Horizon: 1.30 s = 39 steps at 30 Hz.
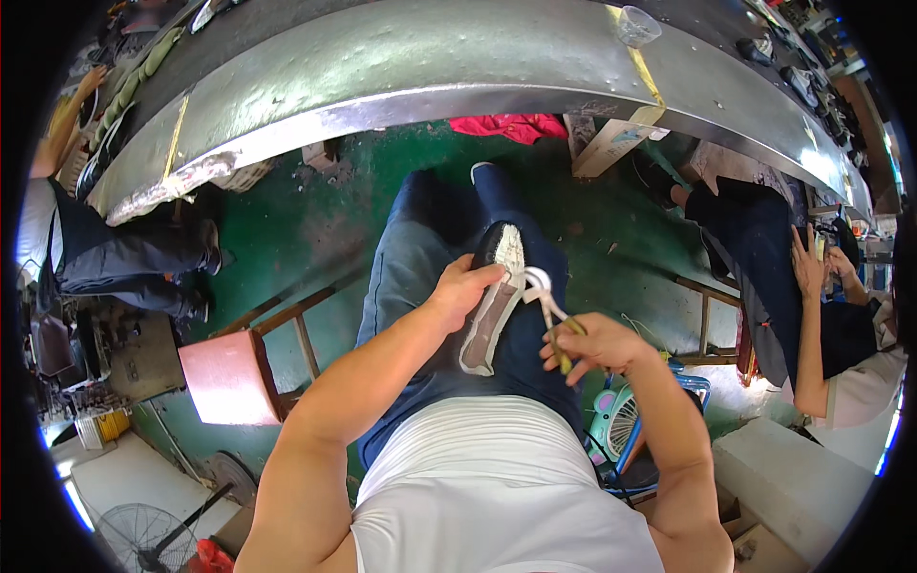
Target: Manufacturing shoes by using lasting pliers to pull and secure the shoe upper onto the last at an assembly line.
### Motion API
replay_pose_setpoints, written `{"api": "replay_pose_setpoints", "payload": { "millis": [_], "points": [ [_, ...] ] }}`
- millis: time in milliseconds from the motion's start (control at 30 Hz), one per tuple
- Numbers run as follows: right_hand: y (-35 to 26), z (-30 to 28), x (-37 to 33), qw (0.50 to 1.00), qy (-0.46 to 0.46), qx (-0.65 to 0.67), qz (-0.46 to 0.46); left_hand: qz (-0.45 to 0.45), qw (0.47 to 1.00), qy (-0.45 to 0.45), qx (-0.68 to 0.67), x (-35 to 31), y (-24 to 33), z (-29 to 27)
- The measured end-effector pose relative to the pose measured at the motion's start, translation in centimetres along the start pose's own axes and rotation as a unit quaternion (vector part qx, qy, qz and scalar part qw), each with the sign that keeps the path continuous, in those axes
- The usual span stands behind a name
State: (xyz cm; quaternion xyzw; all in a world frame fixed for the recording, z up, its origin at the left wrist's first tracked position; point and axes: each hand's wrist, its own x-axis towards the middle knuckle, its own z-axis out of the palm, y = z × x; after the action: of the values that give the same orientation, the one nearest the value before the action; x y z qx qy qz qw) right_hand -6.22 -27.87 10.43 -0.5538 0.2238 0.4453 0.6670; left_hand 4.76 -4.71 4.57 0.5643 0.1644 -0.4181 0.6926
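Observation:
A shoe (485, 325) rests on my lap with its underside up. Its toe points away from me, a dark upper edge shows there, and the sole side is whitish at the toe and brown with a pale border toward the heel. My left hand (466, 286) grips it from the left, thumb across the underside. In my right hand (600, 346) is a pair of pincers (547, 304) with a curved metal head and yellowish handles. The pincers' head is at the shoe's right edge, near the forefoot; whether the jaws bite on anything is too small to tell.
A long metal-topped bench (382, 76) curves across the far side, with a clear plastic cup (638, 26) on it. A pink-topped stool (227, 377) stands left, a green fan (614, 420) right. Co-workers sit on both sides. A red cloth (511, 126) lies under the bench.

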Motion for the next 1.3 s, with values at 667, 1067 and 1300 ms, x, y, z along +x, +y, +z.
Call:
{"api": "replay_pose_setpoints", "payload": {
  "millis": [667,1067,1300],
  "points": [
    [-3.5,1.1,3.9,0.818,0.157,-0.496,-0.243,0.011,0.992,0.029,0.122,-0.2,-1.2,0.2],
    [-2.1,-0.7,1.1,0.938,0.12,-0.306,-0.108,-0.025,0.999,-0.016,0.031,0.1,-0.6,-0.6],
    [1.4,1.1,0.1,0.83,0.056,-0.49,-0.259,-0.038,0.998,-0.05,0.031,0.8,-0.8,-0.8]
  ]
}}
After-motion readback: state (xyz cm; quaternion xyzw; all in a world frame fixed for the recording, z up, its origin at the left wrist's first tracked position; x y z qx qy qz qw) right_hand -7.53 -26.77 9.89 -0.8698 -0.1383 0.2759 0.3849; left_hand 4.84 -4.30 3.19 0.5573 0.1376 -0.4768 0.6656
